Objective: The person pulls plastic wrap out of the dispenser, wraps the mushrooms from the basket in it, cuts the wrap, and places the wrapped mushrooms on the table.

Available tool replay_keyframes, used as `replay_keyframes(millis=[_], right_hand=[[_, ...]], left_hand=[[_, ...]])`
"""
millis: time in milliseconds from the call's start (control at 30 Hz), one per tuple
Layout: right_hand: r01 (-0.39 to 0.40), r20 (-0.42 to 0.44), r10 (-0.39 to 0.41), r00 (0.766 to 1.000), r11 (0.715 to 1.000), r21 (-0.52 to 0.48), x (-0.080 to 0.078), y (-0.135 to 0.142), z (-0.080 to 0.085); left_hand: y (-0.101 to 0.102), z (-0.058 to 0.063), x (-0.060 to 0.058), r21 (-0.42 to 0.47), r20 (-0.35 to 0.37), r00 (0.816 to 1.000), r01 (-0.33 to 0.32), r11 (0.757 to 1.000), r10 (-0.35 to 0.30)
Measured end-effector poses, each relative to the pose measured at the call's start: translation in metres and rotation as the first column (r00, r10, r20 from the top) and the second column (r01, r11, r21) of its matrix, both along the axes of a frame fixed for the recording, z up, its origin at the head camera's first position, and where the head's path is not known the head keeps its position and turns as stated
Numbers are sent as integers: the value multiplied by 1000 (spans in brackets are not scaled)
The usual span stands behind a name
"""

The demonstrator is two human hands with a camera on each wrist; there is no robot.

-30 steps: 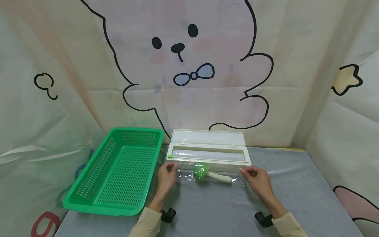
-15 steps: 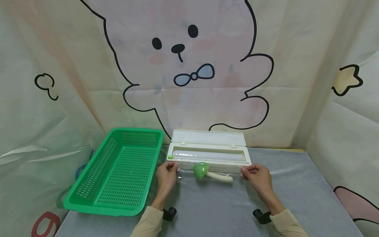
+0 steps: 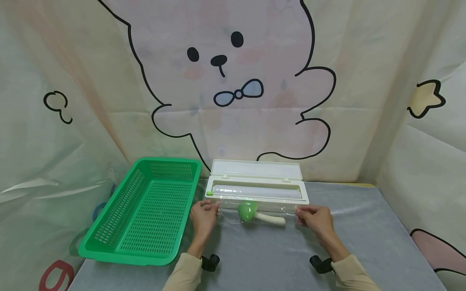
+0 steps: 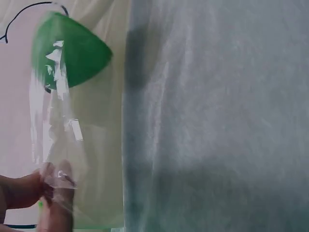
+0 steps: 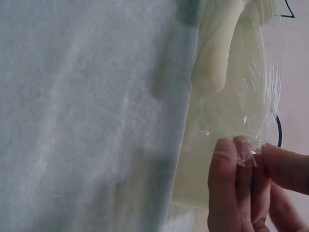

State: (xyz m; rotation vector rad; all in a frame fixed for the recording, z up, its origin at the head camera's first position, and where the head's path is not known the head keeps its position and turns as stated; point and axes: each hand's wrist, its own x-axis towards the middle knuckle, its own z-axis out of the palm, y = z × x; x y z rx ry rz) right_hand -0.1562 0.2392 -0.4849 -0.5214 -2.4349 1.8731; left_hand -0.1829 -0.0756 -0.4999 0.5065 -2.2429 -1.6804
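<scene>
A sheet of cling film [image 3: 227,213] stretches between both hands in front of a white cling film dispenser [image 3: 256,168]. My left hand [image 3: 204,217] pinches the film's left end between thumb and fingers. The right hand [image 3: 318,220] pinches the opposite end, where the film bunches up at the fingertips [image 5: 224,147] in the right wrist view. Behind the clear film shows a mushroom-shaped thing with a green cap [image 4: 72,55] and a cream stem [image 5: 215,65]. In the head view it lies crosswise midway between the hands, its stem pointing right.
The dispenser's lid stands open at the back, showing the film roll [image 3: 255,190] and a small green slider [image 3: 209,193] at its left. A green perforated basket [image 3: 171,246] stands at the left. Grey cloth [image 3: 265,258] covers the table, and a printed curtain [image 3: 349,141] hangs behind.
Both hands stay at the film's ends, shifting only slightly. The film, gathered narrower half a second ago, now spreads further toward the front over the mushroom-shaped thing.
</scene>
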Motion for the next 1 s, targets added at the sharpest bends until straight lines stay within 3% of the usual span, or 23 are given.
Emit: replay_keyframes(millis=[167, 267, 367, 600, 800, 1000], right_hand=[[-20, -17, 20, 1000, 1000, -14, -2, 4, -1], [-15, -57, 14, 998, 1000, -6, -4, 8, 1], [-19, -105, 18, 994, 1000, 1, -8, 12, 5], [-25, -153, 16, 988, 998, -57, -15, 15, 17], [-33, -175, 26, 984, 999, -41, -18, 16, 23], [-42, -184, 32, 982, 998, -47, -23, 19, 31]], left_hand=[[-4, 2, -2, 83, 48, 992, 108, 991, -113], [-6, 6, -3, 125, 50, 989, 129, 984, -136], [-7, 11, -6, 139, 35, 990, 128, 982, -134], [-3, 20, -14, 38, -53, 995, 92, 995, -90], [-3, 31, -19, 112, -76, 994, 85, 990, -76], [-5, 41, -24, 181, -124, 987, 121, 976, -99]])
